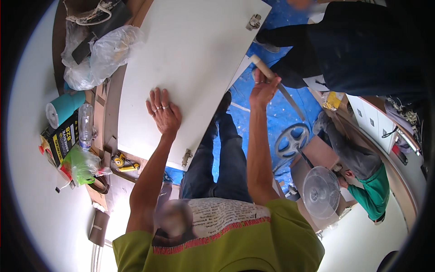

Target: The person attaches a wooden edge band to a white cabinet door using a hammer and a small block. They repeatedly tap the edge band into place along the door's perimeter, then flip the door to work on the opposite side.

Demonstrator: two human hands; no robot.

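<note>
A large white cabinet door lies in front of me, with one metal hinge at its far right corner and another hinge at the near one. My left hand rests flat on its surface, fingers stretched out and rings showing. To the right of the door, my right hand is closed round a long tool with a tan, rounded handle and a narrow, greyish blade-like part. That part slants down to the right over the blue floor sheet. The tool's exact kind is unclear.
A blue sheet covers the floor. Plastic bags, a teal tumbler and a yellow tape measure lie at left. A fan stands at right, near a person in green. Another person in dark clothes stands far right.
</note>
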